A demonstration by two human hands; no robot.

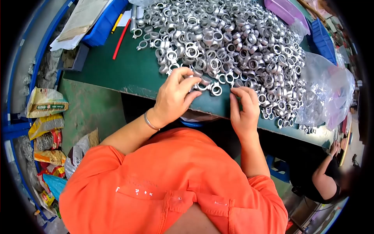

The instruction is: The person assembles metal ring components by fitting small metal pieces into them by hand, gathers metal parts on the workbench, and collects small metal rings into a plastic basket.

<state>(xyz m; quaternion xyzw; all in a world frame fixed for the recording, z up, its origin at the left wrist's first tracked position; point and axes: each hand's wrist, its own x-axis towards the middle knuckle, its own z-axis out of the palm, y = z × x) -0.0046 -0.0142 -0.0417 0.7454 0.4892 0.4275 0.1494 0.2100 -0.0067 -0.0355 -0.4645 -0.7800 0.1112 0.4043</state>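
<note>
A large heap of grey metal rings with small side lugs (222, 41) covers much of the green table (97, 64). My left hand (174, 94) is at the near edge of the heap, fingers curled and thumb bent in around a metal ring (203, 82) that is partly hidden by the fingertips. Just beside it, another ring (216, 89) lies near the table's front edge. My right hand (246, 111) is at that same edge, thumb and fingers closed in a pinch. What sits between those fingertips, if anything, is too small to make out.
A red stick (122, 39) and a yellow pen (117, 22) lie left of the heap near a blue bin (103, 27). Clear plastic bags (325, 89) and a purple tray (288, 12) are on the right. Another person's arm (326, 177) shows at lower right.
</note>
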